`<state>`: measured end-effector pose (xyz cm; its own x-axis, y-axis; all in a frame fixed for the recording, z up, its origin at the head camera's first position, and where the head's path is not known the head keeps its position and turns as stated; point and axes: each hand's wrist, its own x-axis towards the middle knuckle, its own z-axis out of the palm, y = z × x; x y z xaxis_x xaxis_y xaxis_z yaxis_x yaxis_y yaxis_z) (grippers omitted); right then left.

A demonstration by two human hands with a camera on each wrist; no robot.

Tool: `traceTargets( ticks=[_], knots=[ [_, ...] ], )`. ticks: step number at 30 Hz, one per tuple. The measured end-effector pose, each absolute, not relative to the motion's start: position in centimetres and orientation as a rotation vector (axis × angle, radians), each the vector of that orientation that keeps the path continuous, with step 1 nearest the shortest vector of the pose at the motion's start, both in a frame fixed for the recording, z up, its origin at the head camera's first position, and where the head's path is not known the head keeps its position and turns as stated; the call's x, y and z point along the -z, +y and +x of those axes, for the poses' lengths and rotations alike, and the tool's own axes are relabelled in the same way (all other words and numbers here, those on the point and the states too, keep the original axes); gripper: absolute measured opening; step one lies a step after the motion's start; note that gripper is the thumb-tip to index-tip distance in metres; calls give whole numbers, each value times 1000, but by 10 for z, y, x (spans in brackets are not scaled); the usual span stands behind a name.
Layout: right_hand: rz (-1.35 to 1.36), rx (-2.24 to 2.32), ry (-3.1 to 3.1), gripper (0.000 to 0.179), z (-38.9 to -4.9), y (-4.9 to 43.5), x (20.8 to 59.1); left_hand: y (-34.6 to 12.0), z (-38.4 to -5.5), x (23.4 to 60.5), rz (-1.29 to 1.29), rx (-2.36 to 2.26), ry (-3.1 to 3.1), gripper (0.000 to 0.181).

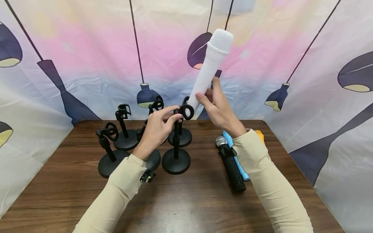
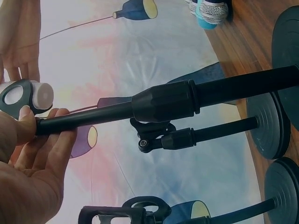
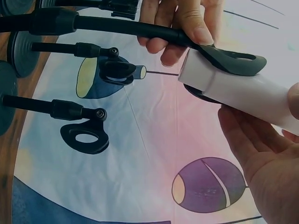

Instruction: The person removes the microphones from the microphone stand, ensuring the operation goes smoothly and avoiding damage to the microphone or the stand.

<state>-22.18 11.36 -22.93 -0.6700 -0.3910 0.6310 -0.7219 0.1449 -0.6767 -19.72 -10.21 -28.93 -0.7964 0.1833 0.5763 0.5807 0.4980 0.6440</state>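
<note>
My right hand (image 1: 218, 108) grips a white microphone (image 1: 208, 68) by its lower handle, its mesh head tilted up and to the right. The microphone's lower end sits within the black clip (image 3: 233, 60) of a microphone stand (image 1: 176, 142), as the right wrist view shows. At the top of that stand, my left hand (image 1: 158, 126) pinches the clip's joint between thumb and fingers. The stand's round base (image 1: 176, 163) is on the table. In the left wrist view the white butt end (image 2: 43, 95) pokes out past the clip.
Several other black stands (image 1: 109, 161) with clips stand left of and behind this one. A black microphone (image 1: 231, 168) with a silver head lies at the right, beside a blue microphone (image 1: 240, 166). Something yellow (image 1: 260, 136) is partly hidden behind my right sleeve. A printed curtain (image 1: 102, 64) hangs behind the table.
</note>
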Motion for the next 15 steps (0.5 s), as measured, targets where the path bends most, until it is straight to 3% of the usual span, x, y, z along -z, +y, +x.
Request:
traceTargets(
  ticks=[15],
  knots=[
    [986, -1736, -2034, 46, -222, 115, 231, -102, -196, 289, -614, 1234, -2325, 37]
  ],
)
